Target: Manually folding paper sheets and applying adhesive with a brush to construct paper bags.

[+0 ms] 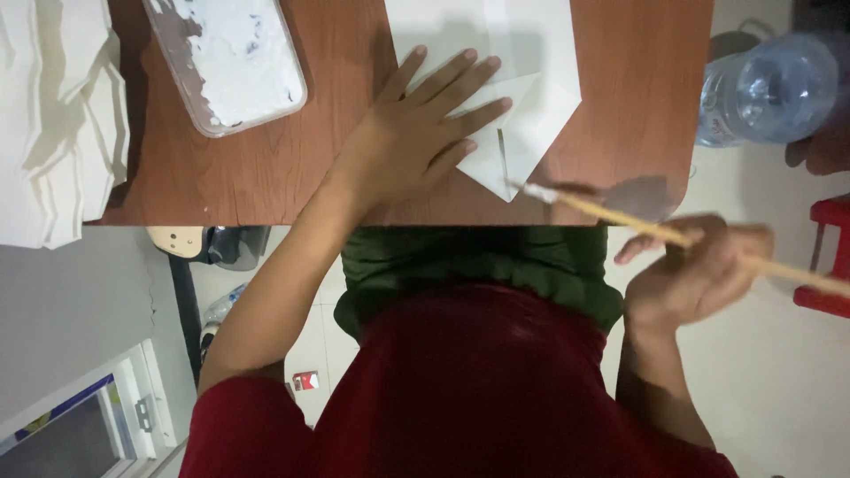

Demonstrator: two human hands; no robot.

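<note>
My left hand [423, 128] lies flat, fingers spread, on a folded white paper piece [531, 124] on the brown wooden table [292, 181]. It presses the paper down near the table's front edge. My right hand [699, 270] is off the table's front right corner and grips a thin wooden stick [620, 219]. The stick's tip [536, 190] is coated in white paste and sits at the lower corner of the folded paper. More white paper [478, 26] lies under and behind the folded piece.
A clear plastic tray [226, 57] smeared with white paste stands at the back left. A stack of white folded papers [57, 115] overhangs the left edge. A clear plastic bottle [766, 88] and a red stool [828, 257] are at the right.
</note>
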